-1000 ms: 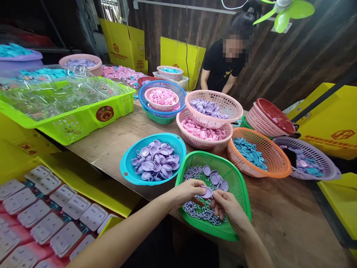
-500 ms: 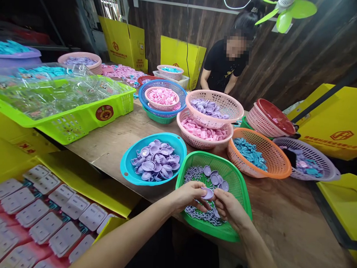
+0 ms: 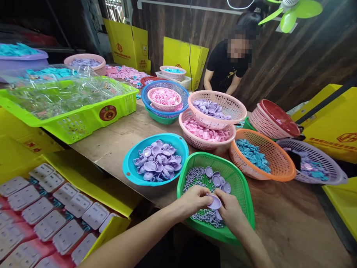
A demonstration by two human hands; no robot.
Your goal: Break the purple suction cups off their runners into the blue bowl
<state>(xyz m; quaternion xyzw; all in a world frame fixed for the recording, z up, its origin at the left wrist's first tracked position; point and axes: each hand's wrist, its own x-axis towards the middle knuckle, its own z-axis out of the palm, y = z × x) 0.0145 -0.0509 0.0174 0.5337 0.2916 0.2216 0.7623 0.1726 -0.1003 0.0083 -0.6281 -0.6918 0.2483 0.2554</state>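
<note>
Over the green basket (image 3: 243, 187), a small lavender plastic oval dish (image 3: 214, 202) is gripped between both my hands. My left hand (image 3: 198, 200) pinches its left edge with thumb and fingers. On its other side my right hand (image 3: 229, 208) has its fingertips closed on the rim. Inside the basket lie lavender chain-like pieces (image 3: 193, 176), which also show below the hands, and several more dishes (image 3: 219, 180). The turquoise basin (image 3: 127, 163) just to the left is heaped with lavender dishes (image 3: 157, 158). My fingers hide part of the held dish's edge.
Stacked pink baskets (image 3: 207, 144), an orange basket (image 3: 278, 161) and a lavender basket (image 3: 331, 164) stand beyond. A lime tray (image 3: 79, 126) with clear packages is at left, above an open yellow carton (image 3: 86, 177) of packed pieces. A co-worker (image 3: 227, 65) stands across the wooden table (image 3: 298, 220).
My hands have come closer together around the dish, which now sits slightly lower and faces up more. The whole view has shifted a little, with things appearing farther right.
</note>
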